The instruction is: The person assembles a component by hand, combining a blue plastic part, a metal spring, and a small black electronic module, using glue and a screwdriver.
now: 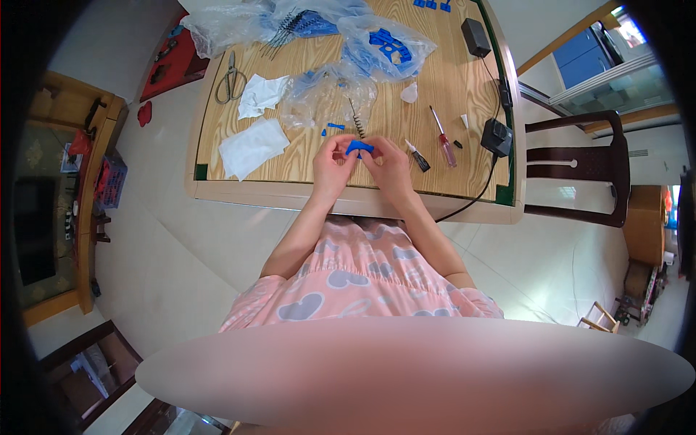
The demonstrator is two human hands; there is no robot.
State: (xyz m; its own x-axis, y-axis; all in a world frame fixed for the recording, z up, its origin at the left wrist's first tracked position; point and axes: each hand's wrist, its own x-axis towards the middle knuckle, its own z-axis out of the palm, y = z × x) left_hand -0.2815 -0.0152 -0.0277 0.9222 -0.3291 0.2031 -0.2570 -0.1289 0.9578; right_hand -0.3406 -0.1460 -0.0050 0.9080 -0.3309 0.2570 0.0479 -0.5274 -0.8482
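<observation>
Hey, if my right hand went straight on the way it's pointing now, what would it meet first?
Most likely the blue piece, which the right hand already touches, with the left hand on its other side. Beyond, roughly in line, is the black spring, though depth is unclear.

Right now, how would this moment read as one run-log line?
left hand: holding blue piece | right hand: holding same blue piece | on table: black coil, screwdriver, scissors

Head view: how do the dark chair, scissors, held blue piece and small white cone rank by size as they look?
Largest to smallest:
1. dark chair
2. scissors
3. held blue piece, partly covered by fingers
4. small white cone
</observation>
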